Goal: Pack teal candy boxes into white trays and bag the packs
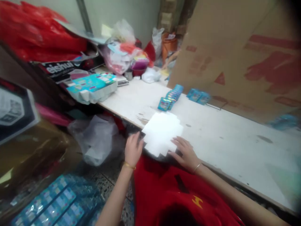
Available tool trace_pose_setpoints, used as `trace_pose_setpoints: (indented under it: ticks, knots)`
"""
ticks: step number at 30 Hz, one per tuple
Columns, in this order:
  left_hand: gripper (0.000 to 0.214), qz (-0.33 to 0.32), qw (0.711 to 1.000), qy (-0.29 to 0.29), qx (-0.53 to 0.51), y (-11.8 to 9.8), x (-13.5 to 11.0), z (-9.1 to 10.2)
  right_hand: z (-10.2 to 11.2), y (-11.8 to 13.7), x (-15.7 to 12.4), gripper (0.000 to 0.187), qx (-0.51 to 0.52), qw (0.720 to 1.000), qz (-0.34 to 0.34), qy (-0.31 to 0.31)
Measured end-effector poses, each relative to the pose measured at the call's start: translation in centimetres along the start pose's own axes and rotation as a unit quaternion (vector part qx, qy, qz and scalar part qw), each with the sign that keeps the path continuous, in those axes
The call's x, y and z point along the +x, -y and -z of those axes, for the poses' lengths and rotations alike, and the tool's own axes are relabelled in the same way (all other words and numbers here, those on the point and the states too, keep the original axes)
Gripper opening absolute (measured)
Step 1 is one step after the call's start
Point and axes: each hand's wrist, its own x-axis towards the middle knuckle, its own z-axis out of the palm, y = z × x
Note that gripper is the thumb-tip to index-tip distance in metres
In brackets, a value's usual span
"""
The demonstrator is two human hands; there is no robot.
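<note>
A flat white sheet stack [161, 131] lies at the near edge of the white table [223, 135]. My left hand [133, 149] is curled at the stack's left corner, gripping its edge. My right hand [185, 152] rests with fingers stretched out on the stack's right lower corner. Behind the stack, a row of small blue packets [171, 96] stands on the table, with a second small group of blue packets [198, 96] to its right.
A large brown cardboard panel [240, 53] leans along the table's far side. Bags and boxes clutter the back left [122, 53]. A teal-topped box [94, 86] sits at the table's left end. Blue packet trays [56, 204] and a plastic bag [95, 139] lie on the floor.
</note>
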Motion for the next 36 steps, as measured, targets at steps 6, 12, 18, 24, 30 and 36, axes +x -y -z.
trace_pose_setpoints:
  ticks: [6, 12, 18, 24, 30, 36]
  knots:
    - [0.038, 0.082, 0.985, 0.114, 0.097, 0.0, 5.8, -3.4, -2.8, -1.6, -0.8, 0.088, -0.051, 0.996, 0.008, 0.074]
    - [0.031, 0.201, 0.975, 0.073, -0.052, -0.4, 6.1, -4.9, -6.0, 0.5, 0.1, 0.083, -0.028, 0.997, -0.004, 0.077]
    - [0.025, 0.297, 0.94, 0.116, -0.125, -1.2, 4.4, -6.7, -5.8, -0.4, -2.6, 0.07, -0.031, 0.997, 0.025, 0.062]
    - [0.025, 0.259, 0.932, 0.209, -0.143, -6.1, 1.4, -9.8, -2.6, -6.9, -8.8, 0.056, -0.056, 0.997, 0.032, 0.042]
    - [0.064, -0.203, 0.932, 0.299, 0.015, -12.6, 0.0, -11.4, 0.7, -11.2, -13.0, 0.056, -0.062, 0.997, -0.011, 0.045]
    - [0.04, -0.333, 0.87, 0.362, 0.042, -14.0, -1.8, -13.4, 1.6, -11.8, -12.1, 0.052, 0.036, 0.998, -0.036, 0.024]
